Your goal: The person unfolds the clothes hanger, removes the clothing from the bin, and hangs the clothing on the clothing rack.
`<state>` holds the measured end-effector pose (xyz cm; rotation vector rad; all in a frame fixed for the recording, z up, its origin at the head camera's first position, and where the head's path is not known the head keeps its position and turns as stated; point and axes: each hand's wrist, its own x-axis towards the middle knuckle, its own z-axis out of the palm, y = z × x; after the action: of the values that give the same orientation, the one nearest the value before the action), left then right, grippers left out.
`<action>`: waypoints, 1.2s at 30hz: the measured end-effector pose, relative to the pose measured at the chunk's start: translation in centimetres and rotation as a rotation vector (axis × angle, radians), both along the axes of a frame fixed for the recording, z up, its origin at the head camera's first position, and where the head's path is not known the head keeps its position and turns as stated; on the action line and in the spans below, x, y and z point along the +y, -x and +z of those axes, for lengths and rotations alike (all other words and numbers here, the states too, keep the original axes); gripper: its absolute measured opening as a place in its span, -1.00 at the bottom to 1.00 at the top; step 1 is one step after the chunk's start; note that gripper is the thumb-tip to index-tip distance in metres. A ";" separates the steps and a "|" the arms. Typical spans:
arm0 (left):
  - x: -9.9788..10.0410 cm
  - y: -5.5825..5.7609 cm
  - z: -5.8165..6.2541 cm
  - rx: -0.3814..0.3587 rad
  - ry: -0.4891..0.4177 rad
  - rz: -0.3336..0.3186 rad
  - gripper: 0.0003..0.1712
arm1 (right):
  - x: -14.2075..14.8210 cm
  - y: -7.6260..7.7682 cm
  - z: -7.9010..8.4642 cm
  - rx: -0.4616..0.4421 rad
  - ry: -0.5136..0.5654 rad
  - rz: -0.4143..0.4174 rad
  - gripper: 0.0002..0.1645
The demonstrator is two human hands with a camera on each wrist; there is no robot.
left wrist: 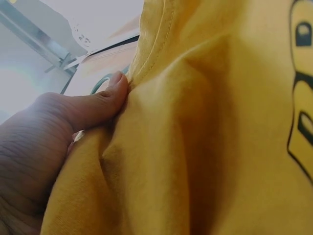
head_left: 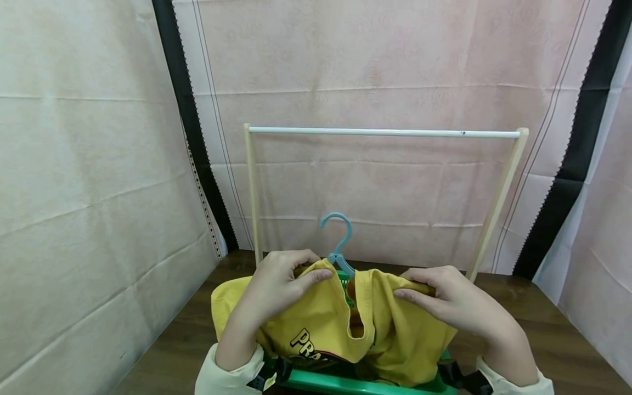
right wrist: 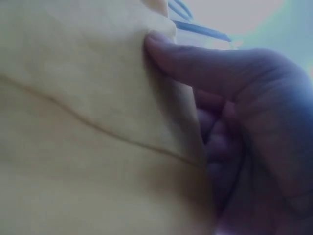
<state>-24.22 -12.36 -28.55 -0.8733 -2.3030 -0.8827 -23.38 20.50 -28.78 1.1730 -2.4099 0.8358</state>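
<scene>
Both hands hold a yellow shirt [head_left: 316, 323] with dark printed letters on its front. My left hand [head_left: 281, 285] pinches the cloth near the collar on the left, thumb in front. On the other side my right hand [head_left: 444, 299] grips the right shoulder between thumb and fingers. A blue hanger [head_left: 340, 241] stands at the neck opening, its hook and the top of one arm showing; the rest is hidden by the cloth. The wrist views show each thumb pressed on the yellow fabric, with the left hand's other fingers mostly hidden.
Beneath the shirt a green basket [head_left: 326, 381] sits on the brown wooden table [head_left: 548, 323]. Behind it rises a garment rack with a white bar [head_left: 380, 131] and cream posts. Pale cloth walls [head_left: 99, 164] with black edging surround the table.
</scene>
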 end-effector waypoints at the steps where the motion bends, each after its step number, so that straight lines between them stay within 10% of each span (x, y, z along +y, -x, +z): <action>1: 0.0 0.0 0.0 0.001 0.000 -0.001 -0.88 | -0.1 0.1 0.0 0.000 0.002 0.006 -0.89; 14: 1.1 0.0 -0.3 0.057 0.030 -0.053 -0.83 | -1.6 0.0 -0.3 0.157 -0.022 -0.038 -0.83; 22: 2.7 -0.4 -0.4 0.051 0.011 -0.102 -0.85 | -2.9 0.6 -0.6 0.192 0.041 0.172 -0.77; 32: 0.0 -1.2 0.1 -0.018 0.244 0.117 -0.33 | -2.0 0.2 -0.4 0.229 -0.009 -0.024 -0.76; 36: -1.7 -1.2 0.1 -0.127 0.232 0.089 -0.37 | -1.5 0.4 -0.4 0.220 -0.002 -0.014 -0.73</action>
<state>-23.01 -14.05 -28.42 -0.8217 -2.5717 -0.6582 -23.74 18.99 -29.17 1.1815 -2.2381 0.6628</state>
